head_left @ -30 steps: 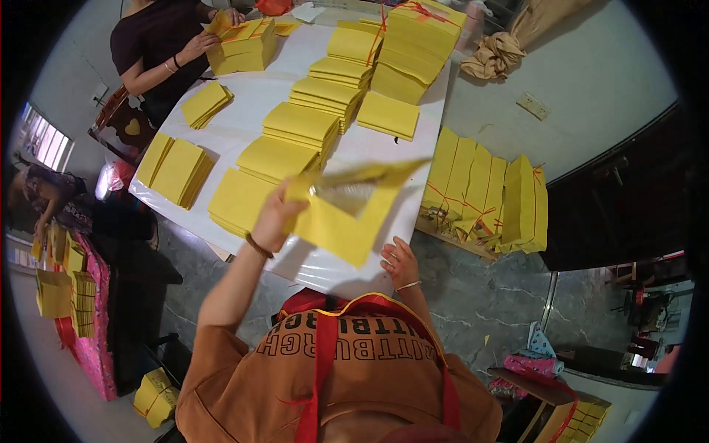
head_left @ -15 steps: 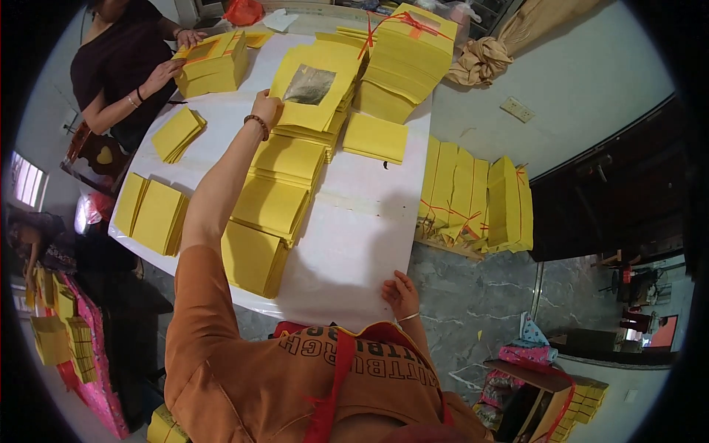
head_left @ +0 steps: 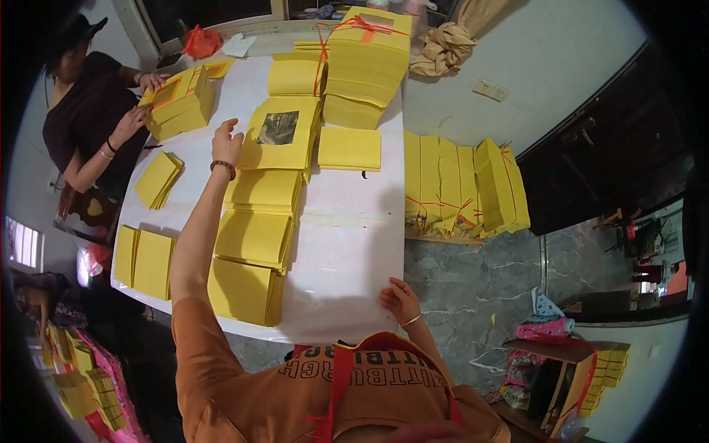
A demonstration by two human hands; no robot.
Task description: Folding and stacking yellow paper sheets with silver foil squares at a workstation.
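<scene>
Paper stacks (head_left: 240, 294) in a row, left hand (head_left: 227, 144) empty beside a patched sheet (head_left: 278, 130)

Nearest the body, the right hand (head_left: 400, 301) rests at the right edge of the white-covered table (head_left: 340, 266), its fingers loosely curled and slightly apart, with nothing seen in it. To its left the row begins, one yellow stack behind another, leading away from the person. Farther up lies the patched sheet, yellow with a dark, shiny rectangle, flat on top of the row. The left hand hangs just beside its left edge, thumb and fingers partly spread, pinching nothing; whether a fingertip grazes the paper, I cannot tell. The step in hand looks to be laying sheets onto the stacks, this one being already down. The next move would seem to call for squaring its edges or freeing the hand for another sheet. Beyond, at the left, a co-worker's hands (head_left: 133, 120) touch a yellow block (head_left: 190, 105); a tall bundle (head_left: 369, 63) with red cord stands at the far right.
</scene>
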